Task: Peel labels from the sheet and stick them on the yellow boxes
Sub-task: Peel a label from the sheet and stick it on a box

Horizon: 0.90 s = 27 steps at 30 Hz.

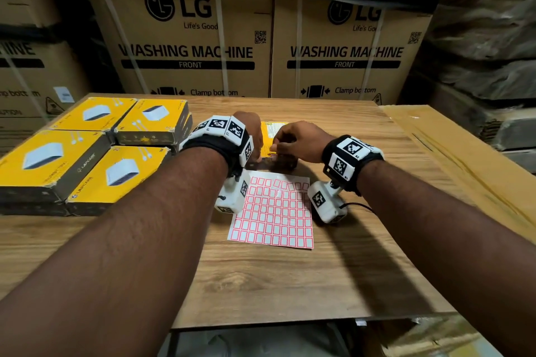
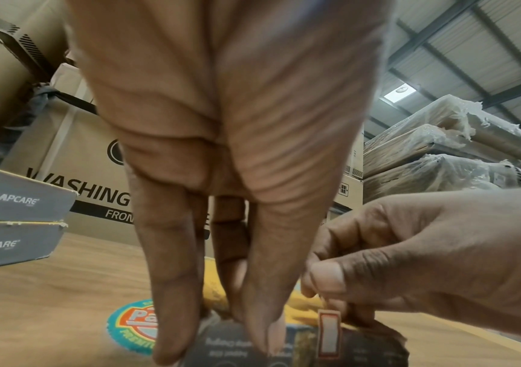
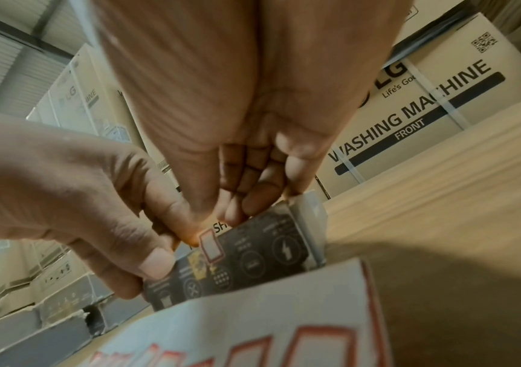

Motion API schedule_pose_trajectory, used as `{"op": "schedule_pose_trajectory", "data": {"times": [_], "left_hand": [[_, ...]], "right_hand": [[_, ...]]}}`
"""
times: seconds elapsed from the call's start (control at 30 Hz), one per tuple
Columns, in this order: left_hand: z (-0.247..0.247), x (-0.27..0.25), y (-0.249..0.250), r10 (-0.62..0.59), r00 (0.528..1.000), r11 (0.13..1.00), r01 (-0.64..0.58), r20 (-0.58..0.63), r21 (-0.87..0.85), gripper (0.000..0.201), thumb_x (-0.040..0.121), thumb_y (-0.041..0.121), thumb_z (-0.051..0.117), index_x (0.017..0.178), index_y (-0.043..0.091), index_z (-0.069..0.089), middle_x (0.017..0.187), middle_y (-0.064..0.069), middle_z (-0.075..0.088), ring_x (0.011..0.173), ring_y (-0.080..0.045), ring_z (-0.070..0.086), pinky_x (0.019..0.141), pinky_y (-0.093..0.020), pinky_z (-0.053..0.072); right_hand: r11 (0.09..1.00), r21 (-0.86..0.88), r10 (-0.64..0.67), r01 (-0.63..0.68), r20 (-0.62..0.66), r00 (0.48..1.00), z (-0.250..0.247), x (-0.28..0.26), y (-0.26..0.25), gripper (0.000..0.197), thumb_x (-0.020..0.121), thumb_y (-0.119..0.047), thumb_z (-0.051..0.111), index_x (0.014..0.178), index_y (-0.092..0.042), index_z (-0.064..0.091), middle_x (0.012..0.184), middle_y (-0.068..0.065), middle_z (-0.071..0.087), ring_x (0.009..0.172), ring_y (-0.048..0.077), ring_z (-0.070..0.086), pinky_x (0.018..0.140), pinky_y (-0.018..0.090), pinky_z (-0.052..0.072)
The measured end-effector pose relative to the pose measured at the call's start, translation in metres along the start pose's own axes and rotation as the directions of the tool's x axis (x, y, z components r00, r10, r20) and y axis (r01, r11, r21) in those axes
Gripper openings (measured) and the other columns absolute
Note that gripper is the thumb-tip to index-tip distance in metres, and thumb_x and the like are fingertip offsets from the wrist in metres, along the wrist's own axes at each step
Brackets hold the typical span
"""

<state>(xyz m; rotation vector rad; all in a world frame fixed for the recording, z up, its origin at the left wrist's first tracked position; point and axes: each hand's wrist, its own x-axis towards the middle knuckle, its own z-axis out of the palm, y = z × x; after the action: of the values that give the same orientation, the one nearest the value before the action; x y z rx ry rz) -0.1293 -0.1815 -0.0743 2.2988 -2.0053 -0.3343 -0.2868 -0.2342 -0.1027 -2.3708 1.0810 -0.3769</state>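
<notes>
The large brown cardboard washing-machine cartons (image 1: 188, 38) are stacked behind the work area and play no part in the step. The wood-grain tabletop (image 1: 290, 278) serves as the work surface, so that the items lie flat within reach of both hands. Four flat yellow boxes with grey side panels (image 1: 87, 153) are grouped at the left of the tabletop, well apart from the hands; whether labels are already borne by them cannot be told. The white sheet of red-bordered rectangular labels (image 1: 272, 214) is laid just in front of the hands, probably so that each label can be lifted with a short reach; several cells along its far edge appear emptied. The single yellow box with a dark printed side panel (image 1: 272, 132) is set between the hands, just beyond the sheet. The left hand (image 1: 249, 136) is placed on this box with fingers (image 2: 171, 298) extended downward onto its near edge, apparently to steady it against the sticking pressure; nothing is seen to be enclosed by them. The right hand (image 1: 295, 139) is curled, and one small red-bordered label (image 2: 328, 332) is pinched by its top edge between thumb and forefinger. The label is held upright against the dark side panel, so that it can be aligned before it is pressed down.
</notes>
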Motion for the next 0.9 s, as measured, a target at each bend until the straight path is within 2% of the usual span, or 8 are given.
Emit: {"op": "schedule_pose_trajectory", "data": {"times": [0.13, 0.27, 0.37, 0.47, 0.6, 0.7, 0.77, 0.9], "left_hand": [[0.001, 0.001, 0.000, -0.011, 1.000, 1.000, 0.011, -0.008, 0.024, 0.021, 0.069, 0.017, 0.085, 0.088, 0.013, 0.078, 0.081, -0.003, 0.075, 0.071, -0.020, 0.073, 0.074, -0.038, 0.062], [-0.001, 0.000, 0.002, -0.004, 1.000, 0.998, 0.004, -0.008, 0.056, 0.017, 0.069, 0.015, 0.084, 0.085, 0.013, 0.078, 0.082, -0.004, 0.075, 0.073, -0.020, 0.073, 0.076, -0.036, 0.061], [-0.002, 0.000, 0.000, -0.004, 1.000, 0.998, 0.004, -0.007, 0.056, 0.020, 0.063, 0.016, 0.086, 0.082, 0.015, 0.078, 0.077, 0.000, 0.074, 0.073, -0.018, 0.072, 0.071, -0.031, 0.061], [-0.002, 0.001, 0.000, -0.013, 1.000, 0.998, 0.014, -0.012, 0.066, 0.022, 0.061, 0.017, 0.085, 0.082, 0.013, 0.078, 0.076, -0.002, 0.074, 0.071, -0.018, 0.072, 0.072, -0.036, 0.062], [-0.001, 0.002, 0.004, -0.011, 1.000, 0.995, 0.013, -0.014, 0.097, 0.027, 0.070, 0.016, 0.083, 0.096, 0.010, 0.077, 0.092, -0.007, 0.075, 0.084, -0.021, 0.072, 0.080, -0.035, 0.060], [-0.001, 0.004, 0.003, -0.014, 1.000, 0.996, 0.015, -0.013, 0.089, 0.028, 0.072, 0.017, 0.082, 0.099, 0.010, 0.076, 0.096, -0.007, 0.075, 0.087, -0.021, 0.072, 0.081, -0.033, 0.059], [0.000, 0.004, 0.002, -0.014, 1.000, 0.996, 0.016, -0.020, 0.087, 0.025, 0.071, 0.018, 0.083, 0.095, 0.010, 0.077, 0.092, -0.006, 0.076, 0.083, -0.020, 0.072, 0.079, -0.034, 0.060], [-0.001, 0.005, 0.000, -0.003, 1.000, 0.997, 0.005, -0.027, 0.080, 0.025, 0.068, 0.016, 0.084, 0.091, 0.011, 0.078, 0.089, -0.005, 0.075, 0.080, -0.020, 0.072, 0.077, -0.035, 0.061]], "right_hand": [[0.998, -0.056, 0.006, -0.004, 0.037, 0.999, 0.001, 0.001, -0.001, 0.029, 0.075, -0.036, 0.083, 0.094, -0.021, 0.067, 0.091, -0.006, 0.067, 0.084, 0.010, 0.061, 0.067, 0.021, 0.047], [0.997, -0.073, 0.003, -0.002, 0.020, 1.000, -0.003, 0.006, -0.002, 0.026, 0.067, -0.033, 0.089, 0.081, -0.021, 0.070, 0.086, -0.006, 0.071, 0.081, 0.010, 0.065, 0.069, 0.023, 0.052], [0.999, -0.044, 0.031, -0.026, 0.096, 0.995, -0.011, 0.011, -0.005, 0.023, 0.065, -0.033, 0.090, 0.078, -0.021, 0.075, 0.081, -0.007, 0.074, 0.078, 0.008, 0.067, 0.071, 0.023, 0.054], [0.994, -0.098, 0.055, -0.038, 0.181, 0.982, -0.018, 0.019, -0.009, 0.020, 0.067, -0.035, 0.089, 0.079, -0.024, 0.076, 0.082, -0.009, 0.075, 0.082, 0.008, 0.068, 0.075, 0.024, 0.053], [0.981, -0.174, 0.121, -0.080, 0.240, 0.963, -0.023, 0.029, -0.015, 0.018, 0.068, -0.038, 0.087, 0.079, -0.028, 0.077, 0.084, -0.011, 0.075, 0.091, 0.009, 0.066, 0.081, 0.028, 0.049], [0.976, -0.194, 0.150, -0.100, 0.264, 0.953, -0.022, 0.035, -0.020, 0.003, 0.077, -0.025, 0.079, 0.079, -0.025, 0.077, 0.092, -0.006, 0.076, 0.097, 0.014, 0.067, 0.090, 0.033, 0.051], [0.973, -0.178, 0.192, -0.148, 0.261, 0.946, -0.020, 0.041, -0.022, 0.006, 0.078, -0.015, 0.075, 0.080, -0.020, 0.077, 0.096, 0.003, 0.076, 0.098, 0.021, 0.068, 0.094, 0.037, 0.054], [0.957, -0.222, 0.244, -0.187, 0.262, 0.934, -0.018, 0.049, -0.024, 0.021, 0.071, -0.022, 0.079, 0.090, -0.013, 0.078, 0.098, 0.008, 0.075, 0.104, 0.030, 0.067, 0.097, 0.048, 0.053]]}}
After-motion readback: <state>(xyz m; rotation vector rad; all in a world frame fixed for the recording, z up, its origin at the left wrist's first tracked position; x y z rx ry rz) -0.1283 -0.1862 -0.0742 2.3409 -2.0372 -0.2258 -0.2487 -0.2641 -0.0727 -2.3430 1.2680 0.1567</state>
